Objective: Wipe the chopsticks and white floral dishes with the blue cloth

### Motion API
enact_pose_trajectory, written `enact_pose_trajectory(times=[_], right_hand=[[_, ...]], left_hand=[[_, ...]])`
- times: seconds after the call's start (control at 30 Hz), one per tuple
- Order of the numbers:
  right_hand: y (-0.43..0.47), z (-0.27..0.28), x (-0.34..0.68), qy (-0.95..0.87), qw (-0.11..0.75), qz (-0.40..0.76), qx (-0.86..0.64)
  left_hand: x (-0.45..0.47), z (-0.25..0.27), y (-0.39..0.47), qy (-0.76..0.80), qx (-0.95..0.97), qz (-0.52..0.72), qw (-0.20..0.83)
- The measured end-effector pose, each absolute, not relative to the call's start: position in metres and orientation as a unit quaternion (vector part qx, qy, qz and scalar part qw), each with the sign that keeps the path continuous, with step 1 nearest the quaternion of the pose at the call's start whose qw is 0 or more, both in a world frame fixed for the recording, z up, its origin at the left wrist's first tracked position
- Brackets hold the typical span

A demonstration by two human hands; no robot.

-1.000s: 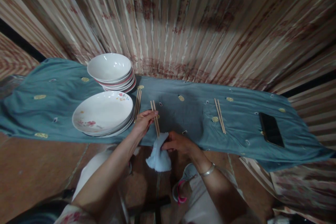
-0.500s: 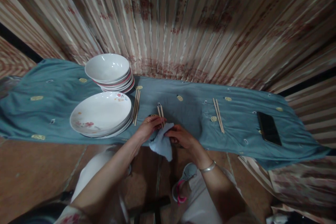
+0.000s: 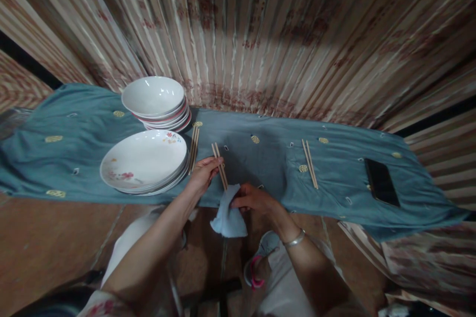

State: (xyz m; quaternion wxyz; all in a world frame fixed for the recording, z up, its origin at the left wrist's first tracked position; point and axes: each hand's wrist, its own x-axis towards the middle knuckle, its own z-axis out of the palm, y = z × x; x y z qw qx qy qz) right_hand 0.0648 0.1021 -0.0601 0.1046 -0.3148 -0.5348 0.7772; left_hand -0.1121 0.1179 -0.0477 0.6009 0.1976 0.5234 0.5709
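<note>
Between the fingers of my left hand [image 3: 205, 172] is a pair of light wooden chopsticks [image 3: 220, 168], pinched along their middle and tilted. My right hand [image 3: 255, 199] is closed on a light blue cloth [image 3: 228, 215], which hangs down past the table's front edge. The lower ends of the chopsticks meet the top of the cloth; whether it wraps round them is hidden. Left of my left hand, more chopsticks [image 3: 194, 149] lie beside a stack of white floral plates [image 3: 145, 161]. Another pair of chopsticks [image 3: 310, 163] rests on the tablecloth to the right.
A stack of white bowls [image 3: 153, 96] stands behind the plates. Towards the right end of the teal tablecloth [image 3: 260, 126] lies a black phone [image 3: 382, 182]. Pleated patterned curtains [image 3: 238, 34] hang along the table's back edge.
My left hand has moved left with the chopsticks, and more of their length now shows. The cloth in my right hand has slid down towards their lower ends.
</note>
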Motion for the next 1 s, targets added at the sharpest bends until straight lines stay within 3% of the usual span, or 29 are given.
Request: enact_pose_trajectory(times=[0.47,1.0], right_hand=[[0.113,-0.059,0.063,-0.462,0.217,0.768,-0.386],[0.111,-0.055,0.091,-0.558,0.072,0.756,-0.334]], left_hand=[[-0.094,-0.046,0.110,0.488,0.252,0.488,0.678],[-0.111,-0.046,0.119,0.508,0.168,0.563,0.629]])
